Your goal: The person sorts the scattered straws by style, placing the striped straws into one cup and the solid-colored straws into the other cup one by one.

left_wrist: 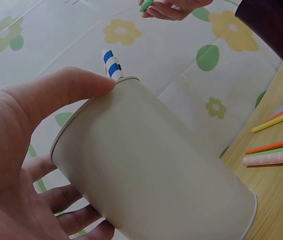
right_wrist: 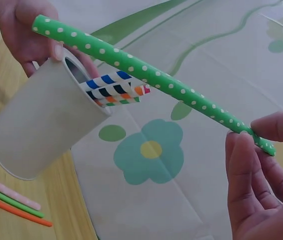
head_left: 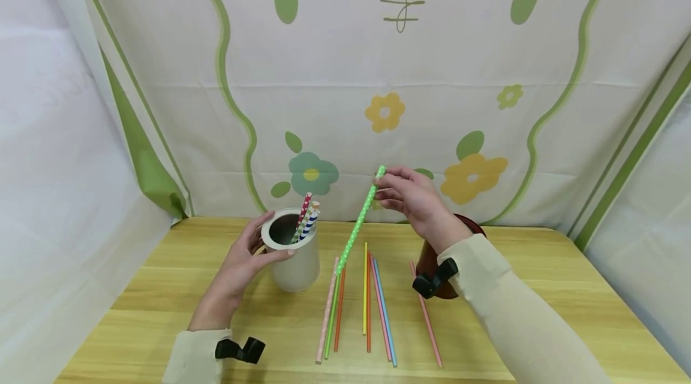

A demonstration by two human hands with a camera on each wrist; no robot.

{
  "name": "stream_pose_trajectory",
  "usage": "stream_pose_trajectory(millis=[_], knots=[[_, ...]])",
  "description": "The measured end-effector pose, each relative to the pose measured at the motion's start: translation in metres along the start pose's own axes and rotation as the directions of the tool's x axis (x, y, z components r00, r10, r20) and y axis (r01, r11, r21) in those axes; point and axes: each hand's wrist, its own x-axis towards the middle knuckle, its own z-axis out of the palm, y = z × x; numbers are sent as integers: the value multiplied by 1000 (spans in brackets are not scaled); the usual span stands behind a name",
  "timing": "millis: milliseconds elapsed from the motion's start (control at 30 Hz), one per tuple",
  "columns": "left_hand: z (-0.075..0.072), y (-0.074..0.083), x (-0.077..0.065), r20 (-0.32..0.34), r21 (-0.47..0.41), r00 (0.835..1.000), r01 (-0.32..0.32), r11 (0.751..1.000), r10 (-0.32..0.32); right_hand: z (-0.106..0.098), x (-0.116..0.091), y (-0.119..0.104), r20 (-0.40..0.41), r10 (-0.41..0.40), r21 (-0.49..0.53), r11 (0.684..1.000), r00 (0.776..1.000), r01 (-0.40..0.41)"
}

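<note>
My left hand [head_left: 233,273] holds a pale grey-white cup [head_left: 296,270] by its upper part, the thumb at the rim and the fingers round the far side. The cup stands upright on the table. Several patterned paper straws lean inside it, among them a blue-striped straw [head_left: 309,225] and a red dotted straw [head_left: 304,207]. Up to the right, my right hand [head_left: 415,201] pinches a green straw with white dots [right_wrist: 151,75] near its upper end between thumb and fingers. The straw slants down to the left, its lower end overlapping the straws on the table in the head view.
Thin plain straws lie on the wooden table [head_left: 259,312], including a yellow straw [head_left: 364,294], a blue straw [head_left: 385,315] and a pink straw [head_left: 429,324]. A pale pink dotted straw [head_left: 326,318] lies leftmost. A dark brown cup [head_left: 429,261] stands behind my right forearm. Flowered cloth [head_left: 335,54] hangs behind.
</note>
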Motion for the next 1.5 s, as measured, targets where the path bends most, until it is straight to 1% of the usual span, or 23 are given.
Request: stream_pose_trajectory(millis=[333,500,700,900,1133,1267,1333,1500], knots=[[0,0,0,2,0,1000,0,1000,0,14,0,-5,-54,-62,36,997,997,64],[-1,1,-1,6,9,1000,-9,1000,9,21,0,-3,-38,-89,22,996,995,90],[-1,1,0,8,6,1000,-15,1000,14,31,-1,1,-21,-99,-29,995,995,98],[-1,1,0,8,9,1000,-14,1000,14,44,-1,6,14,-96,-54,994,995,96],[-2,0,-2,9,-6,1000,-3,1000,3,56,0,11,45,-51,-144,988,998,57],[-3,0,-4,1,-12,1000,6,1000,-6,60,2,9,84,1,-184,983,996,15],[-4,0,-4,-4,-10,1000,7,1000,-7,62,3,7,108,42,-226,974,993,-17],[-4,1,-4,-3,-12,1000,12,1000,-12,65,7,-2,162,134,-336,939,978,-73]])
